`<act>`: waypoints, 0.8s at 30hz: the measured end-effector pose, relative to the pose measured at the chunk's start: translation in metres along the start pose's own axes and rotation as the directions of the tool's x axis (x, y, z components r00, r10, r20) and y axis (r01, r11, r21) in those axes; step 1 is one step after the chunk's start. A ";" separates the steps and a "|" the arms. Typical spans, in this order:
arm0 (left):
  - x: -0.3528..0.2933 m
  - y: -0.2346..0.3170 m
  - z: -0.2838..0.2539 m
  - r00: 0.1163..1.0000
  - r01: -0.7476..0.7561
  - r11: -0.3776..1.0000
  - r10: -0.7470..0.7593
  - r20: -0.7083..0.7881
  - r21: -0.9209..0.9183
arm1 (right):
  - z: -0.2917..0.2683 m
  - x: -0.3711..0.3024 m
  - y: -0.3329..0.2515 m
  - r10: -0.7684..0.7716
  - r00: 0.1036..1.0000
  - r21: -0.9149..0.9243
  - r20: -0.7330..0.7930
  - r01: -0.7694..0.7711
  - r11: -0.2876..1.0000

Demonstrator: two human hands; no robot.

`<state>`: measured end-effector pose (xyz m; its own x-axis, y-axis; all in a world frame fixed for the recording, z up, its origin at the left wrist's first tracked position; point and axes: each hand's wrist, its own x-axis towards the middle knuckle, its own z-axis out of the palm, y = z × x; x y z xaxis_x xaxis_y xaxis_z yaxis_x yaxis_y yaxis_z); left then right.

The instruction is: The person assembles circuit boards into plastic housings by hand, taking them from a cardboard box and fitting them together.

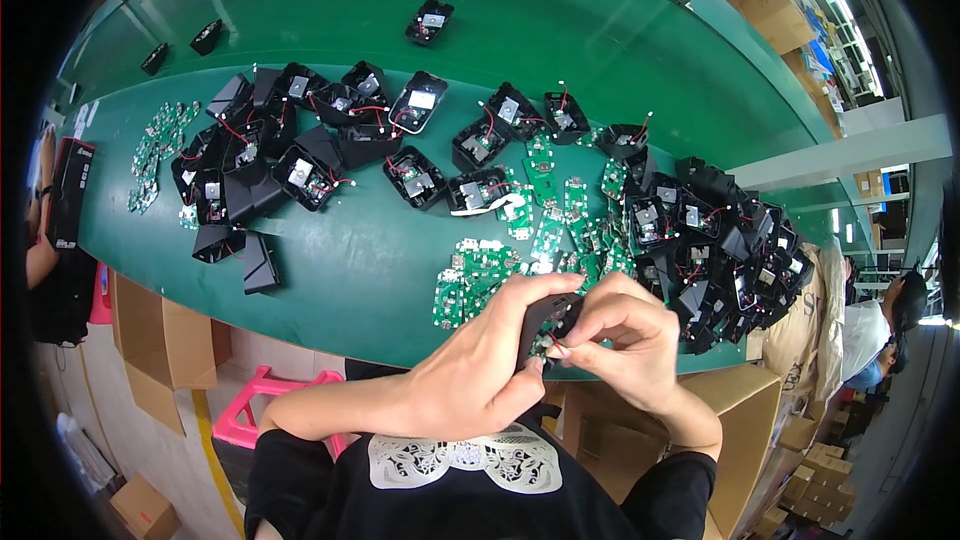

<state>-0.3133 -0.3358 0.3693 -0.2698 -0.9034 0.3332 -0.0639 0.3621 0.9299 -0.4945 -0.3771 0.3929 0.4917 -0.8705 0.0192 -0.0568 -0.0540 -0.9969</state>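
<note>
Near the table's front edge, my left hand (490, 365) is wrapped round a black plastic housing (537, 325), holding it tilted with its open side toward my right hand. Inside the housing a bit of green circuit board (542, 345) shows between the fingers. My right hand (630, 335) pinches a thin red wire with a small pale end at the housing's opening; the fingertips partly hide it. Just beyond both hands lies a heap of green circuit boards (475, 275).
Black housings with red wires (305, 178) spread over the green table (350, 290), with a dense pile (700, 220) at the right. More boards (160, 145) lie far left. Cardboard boxes (735, 410) and a pink stool (265, 390) stand by the front edge. Another person's arm (42, 250) shows far left.
</note>
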 end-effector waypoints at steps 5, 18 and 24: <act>0.023 0.014 -0.043 0.658 0.710 0.633 -0.441 0.611 -0.308 | -0.015 0.016 -0.030 -0.284 0.906 -0.391 0.313 0.396 0.831; 0.009 0.003 -0.014 0.979 0.111 0.994 -0.106 0.174 -0.023 | 0.008 0.016 -0.010 -0.327 0.945 -0.443 0.000 0.293 0.847; 0.008 0.004 -0.004 0.997 0.065 0.997 -0.067 0.045 0.044 | 0.017 0.014 -0.003 -0.568 0.822 -0.651 0.040 0.453 0.609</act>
<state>-0.3123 -0.3429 0.3761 -0.3081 -0.9143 0.2629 -0.1231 0.3124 0.9419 -0.4728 -0.3805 0.3953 0.4716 -0.6653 0.5787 -0.3778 -0.7455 -0.5492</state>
